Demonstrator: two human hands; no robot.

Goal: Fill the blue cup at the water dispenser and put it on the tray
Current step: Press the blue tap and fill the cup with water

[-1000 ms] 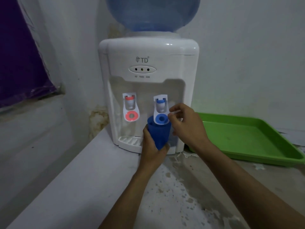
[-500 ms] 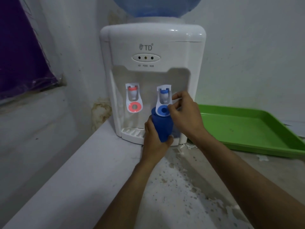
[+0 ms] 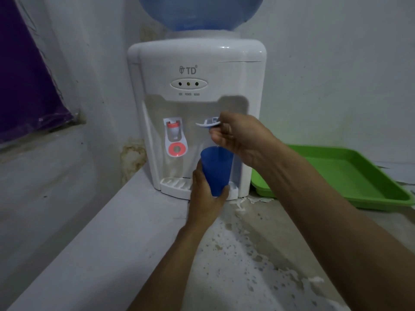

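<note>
A white water dispenser (image 3: 197,70) stands against the wall with a blue bottle on top. My left hand (image 3: 205,199) grips the blue cup (image 3: 216,169) upright under the right-hand tap, just above the drip tray. My right hand (image 3: 241,136) holds the blue tap's white lever (image 3: 207,122), which is lifted to about level. A thin stream of water seems to fall into the cup. How full the cup is cannot be seen. The green tray (image 3: 350,176) lies to the right of the dispenser, with nothing in it.
The red tap (image 3: 175,139) hangs untouched on the dispenser's left. The stained concrete counter (image 3: 235,254) runs toward me, with a white ledge on the left. A purple sheet (image 3: 24,70) covers the left wall. Walls close in behind and to the left.
My right hand has flipped the blue tap's lever up from hanging down to level. The cup has dropped a little lower under the spout. The view has shifted slightly.
</note>
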